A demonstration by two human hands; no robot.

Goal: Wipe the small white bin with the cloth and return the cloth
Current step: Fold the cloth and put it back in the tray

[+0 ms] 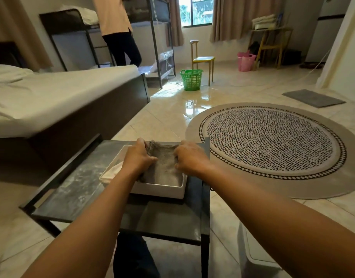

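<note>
A grey folded cloth (163, 165) lies in a shallow white tray (162, 190) on a small dark side table (82, 187). My left hand (137, 157) grips the cloth's left edge. My right hand (189, 157) grips its right edge. A paler cloth (114, 171) sits in the tray's left part, partly hidden by my left forearm. On the floor at the lower right, under my right forearm, stands a small white bin (254, 255), only partly visible.
A bed (62, 93) stands to the left, close to the table. A round patterned rug (272, 145) covers the floor to the right. Farther back are a green basket (191, 79), a yellow chair (203, 60), a bunk bed and a standing person (118, 31).
</note>
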